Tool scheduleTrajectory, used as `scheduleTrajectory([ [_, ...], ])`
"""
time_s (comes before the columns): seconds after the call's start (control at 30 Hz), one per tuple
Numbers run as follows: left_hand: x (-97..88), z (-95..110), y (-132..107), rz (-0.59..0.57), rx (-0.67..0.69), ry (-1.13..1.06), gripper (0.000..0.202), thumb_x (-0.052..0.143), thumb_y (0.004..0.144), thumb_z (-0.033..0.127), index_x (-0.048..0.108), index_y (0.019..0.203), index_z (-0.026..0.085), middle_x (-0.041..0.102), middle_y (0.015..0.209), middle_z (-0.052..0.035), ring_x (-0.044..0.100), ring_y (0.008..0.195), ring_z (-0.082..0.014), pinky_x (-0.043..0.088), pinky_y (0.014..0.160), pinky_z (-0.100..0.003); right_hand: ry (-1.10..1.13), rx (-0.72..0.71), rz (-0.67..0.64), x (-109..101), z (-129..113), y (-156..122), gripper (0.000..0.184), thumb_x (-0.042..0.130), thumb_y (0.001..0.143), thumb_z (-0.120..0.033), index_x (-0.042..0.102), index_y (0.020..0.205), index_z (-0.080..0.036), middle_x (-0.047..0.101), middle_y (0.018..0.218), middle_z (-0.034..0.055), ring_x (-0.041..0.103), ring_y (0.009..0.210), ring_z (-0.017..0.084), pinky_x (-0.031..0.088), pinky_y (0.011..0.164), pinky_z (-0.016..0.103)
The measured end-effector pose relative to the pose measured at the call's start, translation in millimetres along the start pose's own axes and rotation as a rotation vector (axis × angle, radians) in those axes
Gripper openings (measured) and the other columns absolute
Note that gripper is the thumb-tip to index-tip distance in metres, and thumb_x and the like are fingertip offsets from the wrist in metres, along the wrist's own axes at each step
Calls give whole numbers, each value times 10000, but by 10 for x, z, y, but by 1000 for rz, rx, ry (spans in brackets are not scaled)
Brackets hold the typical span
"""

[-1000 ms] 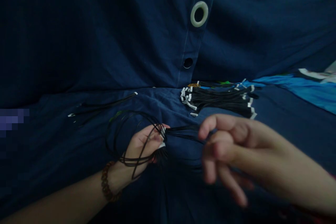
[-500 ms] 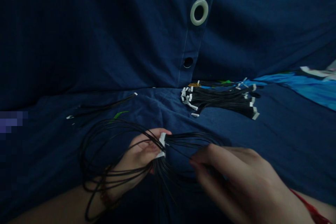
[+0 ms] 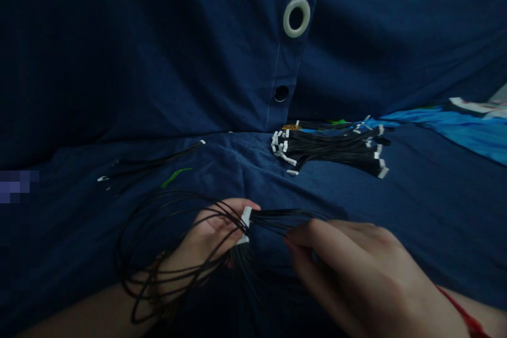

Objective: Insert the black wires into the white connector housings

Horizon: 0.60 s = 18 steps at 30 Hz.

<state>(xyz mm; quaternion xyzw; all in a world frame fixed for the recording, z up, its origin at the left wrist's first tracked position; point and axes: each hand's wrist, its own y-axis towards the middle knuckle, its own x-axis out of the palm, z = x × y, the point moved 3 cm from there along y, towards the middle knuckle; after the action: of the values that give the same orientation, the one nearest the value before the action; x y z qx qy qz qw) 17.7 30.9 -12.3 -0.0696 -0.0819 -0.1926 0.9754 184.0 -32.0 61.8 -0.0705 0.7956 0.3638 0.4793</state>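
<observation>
Between the thumb and fingers of my left hand (image 3: 216, 229) are white plug connectors (image 3: 246, 216) with many thin black wires fixed in them. Some wires loop back in wide arcs over my left wrist; others hang down below the connectors. A bunch of black wires (image 3: 273, 215) runs right from the connector toward my right hand (image 3: 348, 259). The thumb and forefinger of that hand are pinched on a black wire close to the connector. Its other fingers curl under and are partly hidden.
On the blue cloth (image 3: 237, 163), a bundle of black cables with white connectors (image 3: 332, 148) lies at the right. A few loose black cables (image 3: 158, 161) and a green strip (image 3: 174, 176) lie left. Brown rubber bands (image 3: 292, 127) and blue material (image 3: 443, 127) are behind. A ringed curtain hangs ahead.
The left hand and connector have dropped slightly. The right hand stays pinched almost in the same spot, and the wire loops at the left have sagged a little.
</observation>
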Motion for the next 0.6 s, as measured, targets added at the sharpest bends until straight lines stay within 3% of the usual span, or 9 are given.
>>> scheduleTrajectory([
  [0.3,80,74,-29,-42,63,51,267,656,641,271,657,892,181,541,522,27,378,360,-57,275,333,-157,3,8,-35,82,-21,-32,122,436,815,-99,531,795,-172,555,610,-24,510,512,117,322,490,244],
  [0.43,118,130,-47,-50,44,95,281,674,620,286,667,873,165,565,580,5,417,399,-68,306,354,-160,38,11,-75,139,-3,-11,142,422,826,-79,536,824,-163,566,632,-20,514,518,116,324,487,243],
  [0.6,84,26,-42,-31,12,52,307,659,663,323,637,939,192,510,565,27,386,390,-54,309,343,-147,-10,-43,-48,146,-11,-16,155,402,819,-56,531,809,-143,562,613,-8,515,504,125,319,478,256],
])
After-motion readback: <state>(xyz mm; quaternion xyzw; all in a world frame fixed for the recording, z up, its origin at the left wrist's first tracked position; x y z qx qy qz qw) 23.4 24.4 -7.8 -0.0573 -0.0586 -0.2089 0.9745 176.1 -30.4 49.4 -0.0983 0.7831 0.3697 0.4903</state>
